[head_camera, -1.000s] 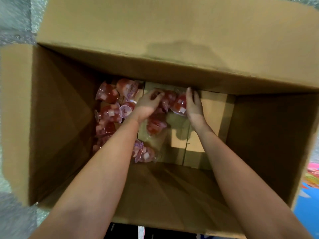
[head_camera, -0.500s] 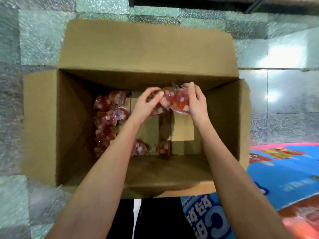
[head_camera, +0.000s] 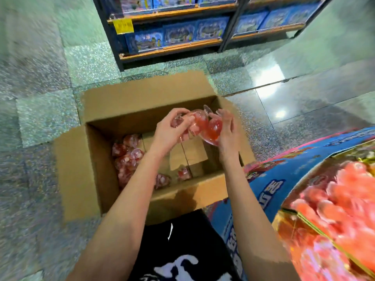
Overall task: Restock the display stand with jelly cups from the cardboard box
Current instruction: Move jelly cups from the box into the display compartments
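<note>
Jelly cups (head_camera: 199,124) sit in a small bunch between both hands, above the far half of the cardboard box (head_camera: 140,98). They are clear, rounded plastic cups filled with pink-red jelly. Pale cubes show inside the middle one, and a clear rim or foot sticks up at the top of the bunch. Three can be counted; whether more hide behind the fingers I cannot tell.

The left hand (head_camera: 169,132) has its fingers curled over the left side of the bunch. The right hand (head_camera: 228,134) lies against the right side, fingers almost straight and palm pressed to the outermost cup.

Loose cups (head_camera: 126,157) of the same kind lie on the bottom of the box. Most are heaped along its left wall, too blurred to count, and two more lie by the near wall. The box stands open on a speckled floor (head_camera: 40,118), its flaps folded outward.

At the box's right near corner is the display stand (head_camera: 269,191). Its blue wall carries white characters and cartoon figures, too smeared to read. Its top is heaped with stocked cups (head_camera: 345,199), a pink-red blur beyond counting.

Beyond the far flap, shelving (head_camera: 172,48) holds rows of blue boxes (head_camera: 178,33) with picture fronts. One yellow tag (head_camera: 123,25) hangs on a shelf edge, its print unreadable. A black garment (head_camera: 182,240) with a white print shows between the forearms.
</note>
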Demonstrator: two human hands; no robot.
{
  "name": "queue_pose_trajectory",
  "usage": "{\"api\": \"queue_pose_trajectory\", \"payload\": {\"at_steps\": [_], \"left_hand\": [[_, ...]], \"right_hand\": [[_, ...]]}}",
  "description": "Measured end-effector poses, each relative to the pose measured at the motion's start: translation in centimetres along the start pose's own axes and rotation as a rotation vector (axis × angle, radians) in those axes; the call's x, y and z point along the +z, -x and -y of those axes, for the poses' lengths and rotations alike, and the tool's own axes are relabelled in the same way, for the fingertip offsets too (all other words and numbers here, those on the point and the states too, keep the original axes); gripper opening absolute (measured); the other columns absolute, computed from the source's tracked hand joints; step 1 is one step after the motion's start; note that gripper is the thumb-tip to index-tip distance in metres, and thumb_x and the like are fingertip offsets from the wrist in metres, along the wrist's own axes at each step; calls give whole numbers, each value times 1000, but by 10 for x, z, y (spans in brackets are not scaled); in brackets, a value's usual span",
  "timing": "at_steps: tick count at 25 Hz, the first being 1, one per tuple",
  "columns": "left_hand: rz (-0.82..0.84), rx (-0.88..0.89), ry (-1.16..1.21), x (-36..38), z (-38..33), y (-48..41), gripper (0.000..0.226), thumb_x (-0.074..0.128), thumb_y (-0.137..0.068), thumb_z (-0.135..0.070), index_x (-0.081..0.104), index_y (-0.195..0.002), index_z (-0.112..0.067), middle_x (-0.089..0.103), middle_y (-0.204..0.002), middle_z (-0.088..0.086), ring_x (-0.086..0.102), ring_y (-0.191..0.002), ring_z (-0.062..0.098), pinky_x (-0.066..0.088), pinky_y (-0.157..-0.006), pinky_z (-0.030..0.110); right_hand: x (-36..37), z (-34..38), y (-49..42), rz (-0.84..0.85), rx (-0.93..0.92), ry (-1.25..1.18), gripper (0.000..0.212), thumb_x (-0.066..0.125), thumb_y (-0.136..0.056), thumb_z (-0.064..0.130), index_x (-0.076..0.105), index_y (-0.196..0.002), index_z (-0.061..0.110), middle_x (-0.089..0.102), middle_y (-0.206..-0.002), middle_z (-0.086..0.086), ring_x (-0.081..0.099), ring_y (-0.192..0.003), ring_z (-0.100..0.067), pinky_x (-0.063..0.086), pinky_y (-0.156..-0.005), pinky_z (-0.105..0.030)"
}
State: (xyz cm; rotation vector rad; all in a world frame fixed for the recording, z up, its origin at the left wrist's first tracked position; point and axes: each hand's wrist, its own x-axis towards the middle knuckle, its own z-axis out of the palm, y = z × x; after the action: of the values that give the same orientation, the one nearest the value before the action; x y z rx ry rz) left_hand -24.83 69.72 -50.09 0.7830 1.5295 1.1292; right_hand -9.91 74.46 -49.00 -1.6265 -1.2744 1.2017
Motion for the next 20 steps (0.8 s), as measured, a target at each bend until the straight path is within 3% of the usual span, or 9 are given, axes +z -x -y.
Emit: {"api": "queue_pose_trajectory", "payload": {"at_steps": [3, 6, 7, 9, 11, 13, 15, 17, 20], "left_hand": [[89, 46, -1, 22, -28, 26, 19, 71, -87, -40, 66, -105, -35, 69, -110, 10, 72, -88, 14, 61, -68, 35], [211, 82, -55, 50, -49, 48, 27, 73, -85, -44, 66, -109, -34, 69, -108, 8, 73, -84, 15, 61, -70, 36], [267, 91, -88, 63, -55, 56, 29, 74, -82, -48, 66, -108, -37, 69, -108, 6, 73, -86, 18, 62, -73, 39], [371, 117, -138, 91, -67, 75, 26, 76, -80, -47, 65, -103, -42, 69, -106, 1, 73, -86, 20, 62, -76, 42], [453, 143, -180, 121, -78, 94, 29, 79, -80, -39, 65, -105, -39, 66, -107, -4, 73, -83, 16, 62, -74, 36], [532, 159, -179, 147, -85, 114, 39, 80, -79, -30, 64, -115, -28, 64, -107, -5, 72, -75, 7, 60, -66, 25], [616, 204, -227, 178, -87, 140, 42, 79, -80, -25, 62, -119, -23, 61, -107, -8, 68, -75, 1, 55, -60, 15], [685, 245, -266, 210, -80, 167, 39, 77, -82, -26, 61, -117, -27, 60, -111, -8, 65, -89, 6, 53, -60, 14], [743, 245, -220, 254, -59, 208, 28, 76, -83, -20, 60, -101, -33, 63, -105, -9, 64, -96, 14, 59, -68, 27]], "right_hand": [[-36, 17, 32, -115, 14, -72, 33, 38, -94, 58, 61, -99, 35, 62, -103, 10, 61, -103, -16, 48, -100, -45], [-75, 22, 61, -259, -19, -103, 41, 38, -92, 66, 63, -107, 37, 65, -114, 2, 62, -109, -19, 49, -98, -46], [-93, 22, 72, -309, -24, -126, 38, 39, -95, 62, 63, -108, 36, 65, -112, 3, 63, -106, -16, 51, -95, -44], [-130, 23, 92, -394, -26, -175, 38, 37, -102, 47, 63, -114, 23, 62, -103, 9, 61, -95, -6, 52, -84, -26], [-163, 21, 113, -475, -42, -187, 39, 36, -102, 47, 64, -113, 22, 59, -99, 17, 60, -94, -5, 48, -77, -14], [-189, 18, 132, -545, -50, -166, 42, 38, -88, 73, 65, -101, 44, 62, -100, 19, 62, -103, -15, 49, -88, -24], [-224, 5, 153, -626, -40, -172, 46, 39, -77, 85, 64, -94, 50, 65, -103, 14, 62, -106, -18, 49, -94, -36], [-259, -5, 178, -718, -55, -188, 43, 40, -85, 70, 63, -100, 37, 63, -101, 14, 59, -105, -16, 45, -95, -33], [-301, -31, 221, -800, 28, -229, 39, 41, -97, 57, 52, -114, 24, 60, -107, 5, 55, -108, -20, 43, -95, -34]]}}
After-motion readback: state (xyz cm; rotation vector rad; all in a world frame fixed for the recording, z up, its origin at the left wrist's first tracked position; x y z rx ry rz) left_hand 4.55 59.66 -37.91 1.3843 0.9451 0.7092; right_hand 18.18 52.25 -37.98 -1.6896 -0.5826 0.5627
